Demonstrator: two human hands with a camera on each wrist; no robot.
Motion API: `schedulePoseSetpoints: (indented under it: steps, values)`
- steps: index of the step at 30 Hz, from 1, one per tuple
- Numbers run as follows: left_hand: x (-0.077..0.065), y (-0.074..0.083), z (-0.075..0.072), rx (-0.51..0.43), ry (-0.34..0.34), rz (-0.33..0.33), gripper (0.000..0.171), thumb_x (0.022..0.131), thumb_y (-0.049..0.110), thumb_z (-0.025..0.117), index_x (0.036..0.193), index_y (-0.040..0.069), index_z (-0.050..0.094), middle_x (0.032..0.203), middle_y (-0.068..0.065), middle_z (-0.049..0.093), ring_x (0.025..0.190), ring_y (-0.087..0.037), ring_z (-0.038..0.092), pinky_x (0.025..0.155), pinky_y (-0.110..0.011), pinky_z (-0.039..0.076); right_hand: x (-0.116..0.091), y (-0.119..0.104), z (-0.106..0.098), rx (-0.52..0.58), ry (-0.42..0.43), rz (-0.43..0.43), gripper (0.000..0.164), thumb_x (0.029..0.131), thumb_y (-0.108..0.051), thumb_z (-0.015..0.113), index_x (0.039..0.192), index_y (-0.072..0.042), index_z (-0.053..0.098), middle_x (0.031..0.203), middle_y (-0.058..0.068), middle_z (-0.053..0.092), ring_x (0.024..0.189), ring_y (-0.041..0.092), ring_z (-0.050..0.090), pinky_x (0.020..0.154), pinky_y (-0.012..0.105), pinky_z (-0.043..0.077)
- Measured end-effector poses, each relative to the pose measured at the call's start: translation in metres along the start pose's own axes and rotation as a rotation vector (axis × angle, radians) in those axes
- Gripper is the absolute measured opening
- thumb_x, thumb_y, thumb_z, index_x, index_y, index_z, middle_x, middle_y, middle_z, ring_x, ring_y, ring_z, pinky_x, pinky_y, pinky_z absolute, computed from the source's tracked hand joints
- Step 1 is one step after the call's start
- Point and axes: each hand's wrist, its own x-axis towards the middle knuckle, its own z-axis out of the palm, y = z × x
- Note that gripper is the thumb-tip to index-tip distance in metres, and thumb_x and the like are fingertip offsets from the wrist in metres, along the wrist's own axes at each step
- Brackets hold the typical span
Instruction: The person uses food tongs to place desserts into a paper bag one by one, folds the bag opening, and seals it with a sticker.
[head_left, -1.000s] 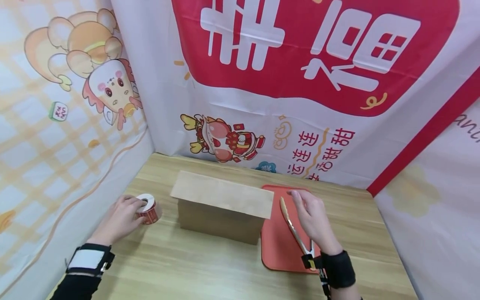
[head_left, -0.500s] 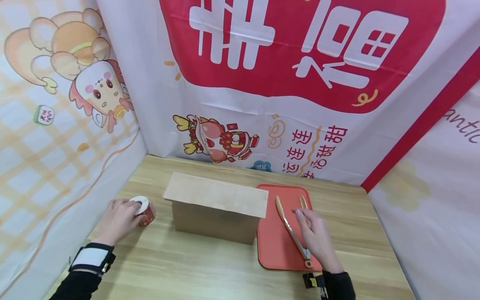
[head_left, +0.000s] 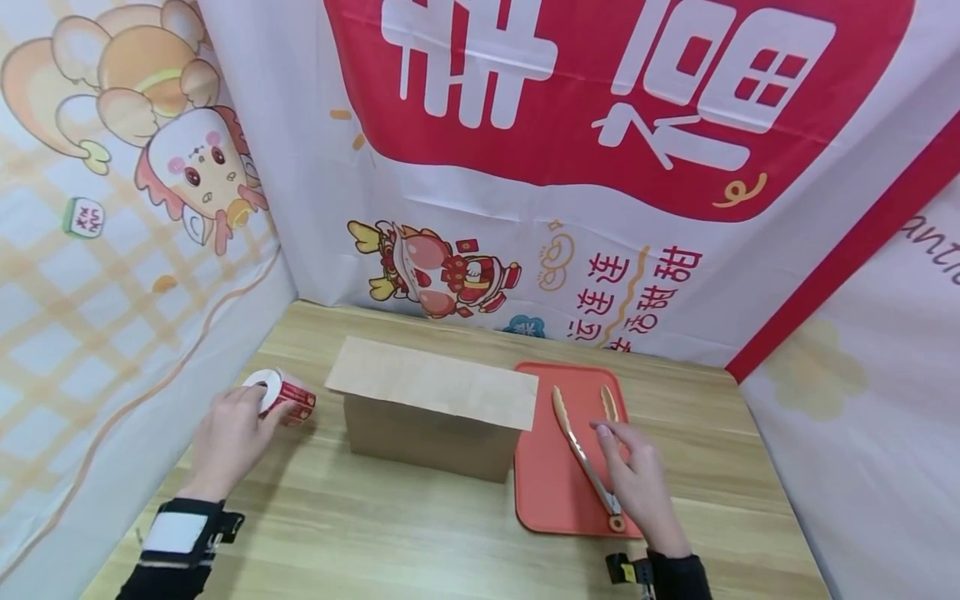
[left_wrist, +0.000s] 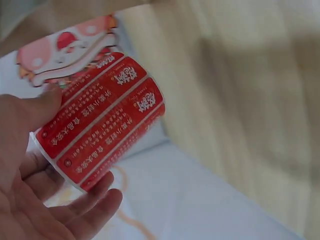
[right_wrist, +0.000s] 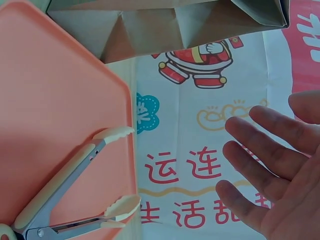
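My left hand (head_left: 232,437) grips a roll of red labels (left_wrist: 102,120), thumb on one side and fingers round the other. White lettering covers the labels, and the roll's white end (head_left: 262,385) faces up and to the left in the head view. My right hand (head_left: 637,483) hovers over the right side of an orange-red tray (head_left: 543,504). Its fingers (right_wrist: 265,150) are loosely extended with nothing in them. On the tray lie metal tongs (head_left: 583,462) with beige tips, spread apart; the right hand overlaps one arm of them in the head view.
A brown paper bag (head_left: 427,433) with its top folded over stands mid-table, left of the tray and overlapping its edge in view. Printed cloth (head_left: 315,183) walls off the wooden table (head_left: 375,533) at the back and both sides.
My left hand has lifted and tipped the roll, so its side now points right. The right hand has shifted lower over the tray, uncovering the second tip of the tongs.
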Motion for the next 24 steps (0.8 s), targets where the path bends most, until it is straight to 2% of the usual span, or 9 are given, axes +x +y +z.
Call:
schedulePoseSetpoints:
  steps: [4, 10, 16, 24]
  values:
    - [0.004, 0.019, -0.013, 0.002, 0.054, -0.049, 0.035, 0.080, 0.016, 0.083, 0.091, -0.010, 0.063, 0.088, -0.030, 0.062, 0.083, -0.051, 0.055, 0.062, -0.062, 0.043, 0.000, -0.002, 0.000, 0.001, 0.022, -0.014, 0.032, 0.105, -0.025, 0.049, 0.119, -0.003, 0.068, 0.116, 0.010, 0.066, 0.112, 0.028, 0.058, 0.093, 0.054, 0.043]
    - [0.014, 0.043, -0.035, -0.015, 0.193, -0.069, 0.034, 0.078, 0.014, 0.084, 0.082, -0.009, 0.060, 0.077, -0.026, 0.061, 0.077, -0.049, 0.054, 0.061, -0.057, 0.038, 0.001, -0.007, -0.001, 0.008, 0.035, -0.047, 0.028, 0.105, -0.024, 0.050, 0.121, -0.007, 0.067, 0.123, 0.006, 0.062, 0.121, 0.025, 0.052, 0.099, 0.050, 0.039]
    - [0.020, 0.066, -0.057, -0.029, 0.289, -0.059, 0.035, 0.080, 0.014, 0.082, 0.088, -0.013, 0.060, 0.080, -0.028, 0.060, 0.080, -0.047, 0.053, 0.065, -0.055, 0.038, 0.004, -0.013, -0.003, 0.015, 0.067, -0.076, 0.027, 0.104, -0.022, 0.052, 0.119, -0.006, 0.067, 0.130, 0.009, 0.058, 0.126, 0.026, 0.048, 0.100, 0.051, 0.037]
    - [0.027, 0.101, -0.086, -0.062, 0.413, -0.042, 0.038, 0.081, 0.012, 0.081, 0.092, -0.018, 0.060, 0.080, -0.031, 0.058, 0.081, -0.046, 0.051, 0.077, -0.055, 0.036, 0.005, -0.021, -0.004, 0.005, 0.084, -0.142, 0.023, 0.103, -0.015, 0.055, 0.119, -0.004, 0.067, 0.128, 0.010, 0.059, 0.125, 0.027, 0.050, 0.100, 0.048, 0.037]
